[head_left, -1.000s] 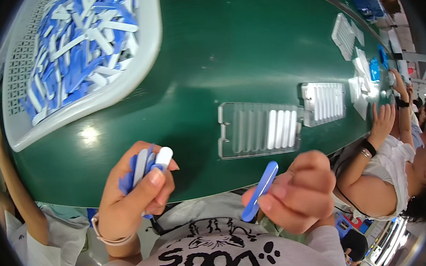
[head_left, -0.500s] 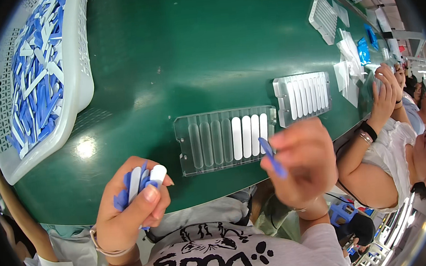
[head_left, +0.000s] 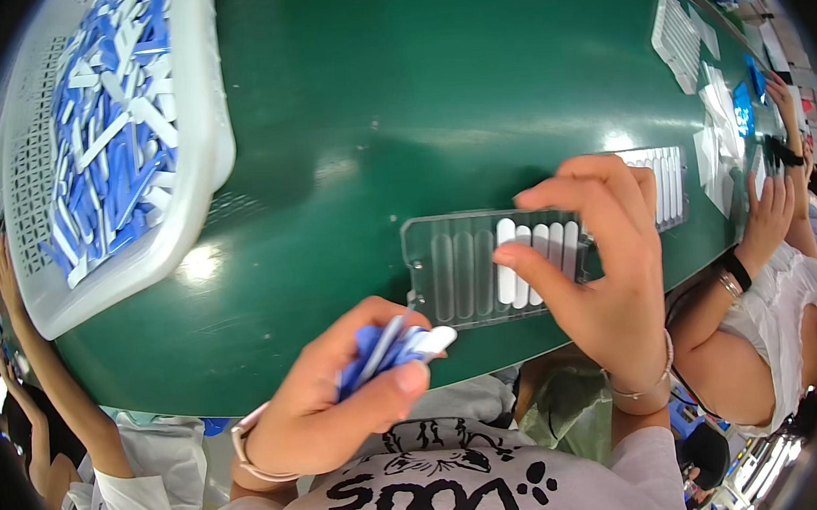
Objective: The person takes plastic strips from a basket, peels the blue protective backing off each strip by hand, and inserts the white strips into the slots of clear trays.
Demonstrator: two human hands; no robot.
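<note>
Now left hand (head_left: 330,417) gripping blue-white sticks (head_left: 391,344), right hand (head_left: 599,270) spread empty over clear slotted tray (head_left: 457,271)

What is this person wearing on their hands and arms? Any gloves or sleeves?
No gloves: both the left hand and the right hand are bare, and so are the forearms. A pale pinkish band circles the left wrist, and a thin light bracelet the right wrist. No sleeves reach the wrists.

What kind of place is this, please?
Probably a factory assembly line: a long green worktable, a white plastic basket of blue and white sticks, clear slotted trays, and co-workers alongside.
</note>
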